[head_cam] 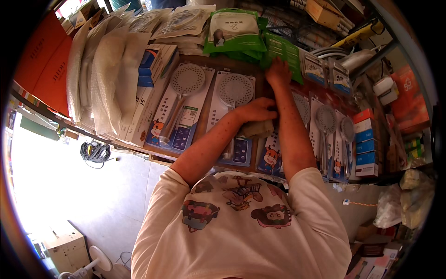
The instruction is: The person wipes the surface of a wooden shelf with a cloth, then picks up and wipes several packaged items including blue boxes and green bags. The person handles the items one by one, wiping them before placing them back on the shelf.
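My left hand is curled over a folded brownish cloth, above a shelf of blister-packed shower heads. Farther up, my right hand has its fingers on the lower part of a green plastic packet, which slants to the right. Beside it lies a green and white hose packet bearing writing. A shower head pack is partly covered by my left forearm, and another shower head pack lies to its left. My right arm hides part of a shower head.
Bubble-wrapped packages stand at the left by an orange-red box. Smaller shower head packs and a stack of small boxes are on the right. A coiled black cable lies on the floor beyond the shelf's front edge.
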Demonstrator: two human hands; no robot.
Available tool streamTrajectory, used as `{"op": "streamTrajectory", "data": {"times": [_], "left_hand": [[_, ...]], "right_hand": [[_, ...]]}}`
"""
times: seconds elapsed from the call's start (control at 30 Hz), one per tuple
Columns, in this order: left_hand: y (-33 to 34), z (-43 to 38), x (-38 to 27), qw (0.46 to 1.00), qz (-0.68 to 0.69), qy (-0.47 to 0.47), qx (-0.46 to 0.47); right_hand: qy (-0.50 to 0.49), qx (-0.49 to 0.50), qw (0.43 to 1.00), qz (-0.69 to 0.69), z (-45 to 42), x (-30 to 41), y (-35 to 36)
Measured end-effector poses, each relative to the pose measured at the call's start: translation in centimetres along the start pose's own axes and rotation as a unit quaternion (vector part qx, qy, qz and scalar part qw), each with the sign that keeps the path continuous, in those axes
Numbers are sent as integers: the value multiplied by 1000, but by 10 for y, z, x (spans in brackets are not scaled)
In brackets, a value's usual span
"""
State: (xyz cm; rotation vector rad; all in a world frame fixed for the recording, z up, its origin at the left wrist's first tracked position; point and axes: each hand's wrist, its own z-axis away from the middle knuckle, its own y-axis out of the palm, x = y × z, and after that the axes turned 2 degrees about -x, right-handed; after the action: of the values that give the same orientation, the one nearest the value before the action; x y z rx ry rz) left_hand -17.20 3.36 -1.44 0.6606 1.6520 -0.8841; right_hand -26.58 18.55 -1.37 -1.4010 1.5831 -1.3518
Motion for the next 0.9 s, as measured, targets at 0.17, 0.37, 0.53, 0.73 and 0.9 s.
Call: {"op": "streamTrajectory", "data": {"times": [0.17,0.37,0.53,0.73,0.9], "left_hand": [[0,0,-1,1000,-2,6,-2],[-3,1,7,999,-40,14,-17],[1,3,-8,999,-15,37,-4],[-3,2,-3,1000,19,10,16],[1,3,-5,999,35,37,2]], "right_hand": [[-5,-4,999,40,-2,-1,5],[35,54,993,-99,1,16,-35],[-97,-281,938,-175,-3,12,-36],[-286,-242,915,-150,6,62,-68],[-338,-147,929,-23,4,94,-68]]}}
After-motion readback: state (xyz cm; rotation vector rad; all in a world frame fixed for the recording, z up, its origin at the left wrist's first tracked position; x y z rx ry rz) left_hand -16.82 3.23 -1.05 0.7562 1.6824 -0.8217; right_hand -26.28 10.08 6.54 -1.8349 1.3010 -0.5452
